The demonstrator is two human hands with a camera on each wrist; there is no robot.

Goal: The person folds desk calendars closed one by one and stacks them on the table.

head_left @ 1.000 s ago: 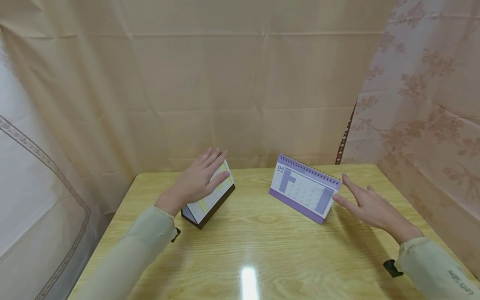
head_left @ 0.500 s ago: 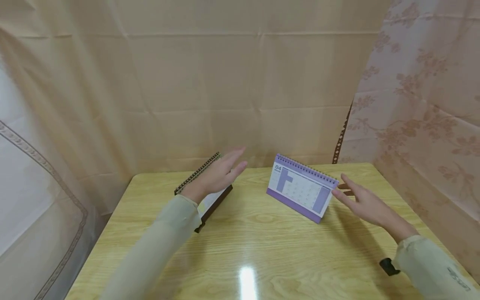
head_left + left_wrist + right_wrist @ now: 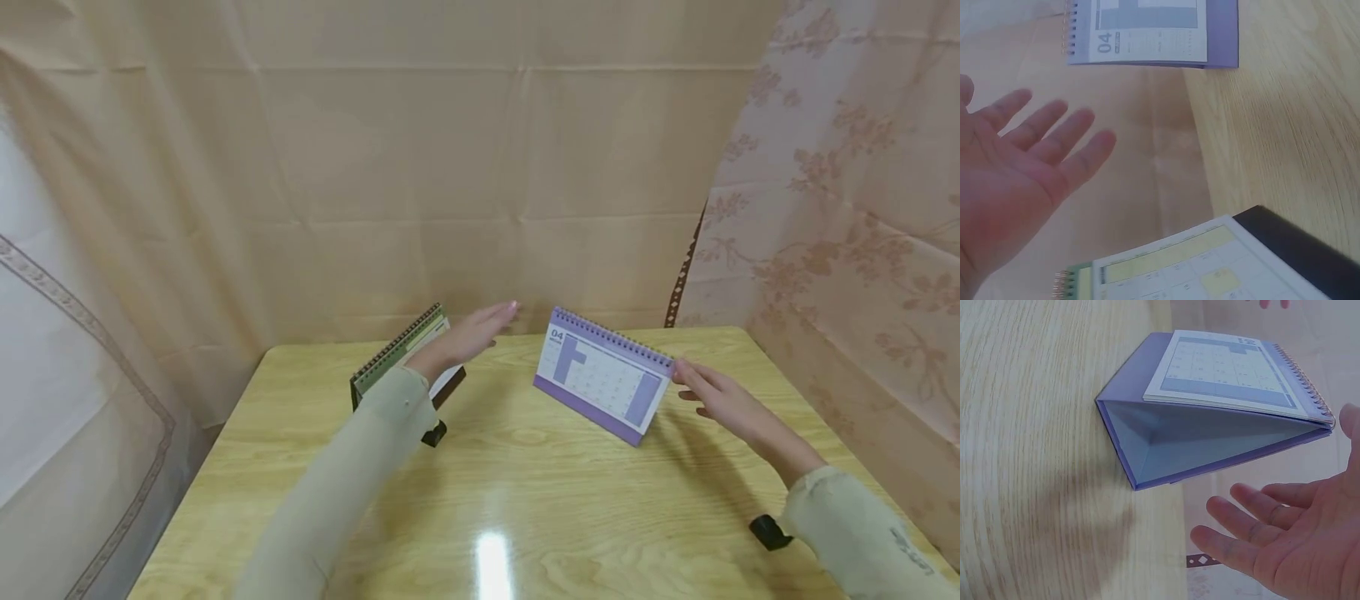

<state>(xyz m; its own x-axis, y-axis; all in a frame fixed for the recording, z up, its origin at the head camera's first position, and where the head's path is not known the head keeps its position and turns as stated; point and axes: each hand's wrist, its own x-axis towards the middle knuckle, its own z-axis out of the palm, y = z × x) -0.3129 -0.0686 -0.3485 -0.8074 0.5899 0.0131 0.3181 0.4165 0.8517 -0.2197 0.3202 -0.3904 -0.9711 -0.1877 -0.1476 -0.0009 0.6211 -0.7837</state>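
A purple desk calendar (image 3: pixel 603 375) with a spiral top edge and "04" on its page stands at the centre right of the table. My right hand (image 3: pixel 716 402) is beside its right end, fingers extended; in the right wrist view the fingers (image 3: pixel 1254 528) are apart from the calendar's open triangular side. A green and dark brown desk calendar (image 3: pixel 393 350) stands at the left, partly hidden by my left forearm. My left hand (image 3: pixel 474 335) hovers past its right end, between the two calendars, palm and straight fingers holding nothing in the left wrist view.
Both calendars stand on a light wood table (image 3: pixel 525 492) with a bright reflection near its front. A beige curtain (image 3: pixel 480 167) hangs behind the far edge. Floral cloth (image 3: pixel 847 208) is at the right, white cloth (image 3: pixel 67 375) at the left.
My left hand has moved right, from over the green calendar into the gap between the calendars. The right hand's fingers have drawn closer together by the purple calendar's corner. Both calendars stay in place.
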